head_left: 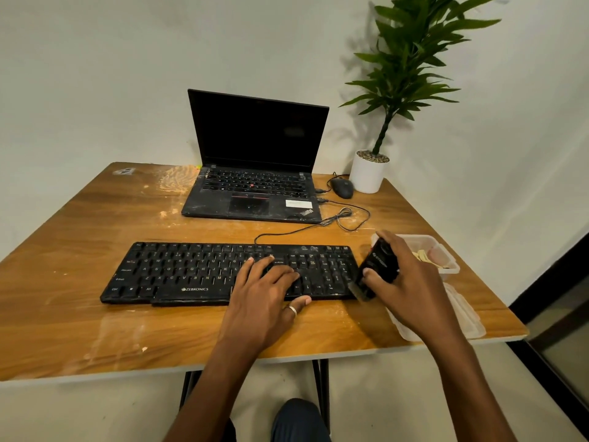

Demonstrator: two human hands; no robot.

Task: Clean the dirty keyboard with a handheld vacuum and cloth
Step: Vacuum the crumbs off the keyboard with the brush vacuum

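we log the zebronics keyboard (191,272) lying 9-to-3 o'clock on the desk (95,224). left hand (264,291) rests flat on its keys. right hand (404,282) grips the handheld vacuum (377,266) at its 3 o'clock end.

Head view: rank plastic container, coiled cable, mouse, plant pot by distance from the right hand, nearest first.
1. Plastic container, just right of the right hand holding the handheld vacuum.
2. Coiled cable, behind the keyboard's right end.
3. Mouse and plant pot, back right corner: too close to call.
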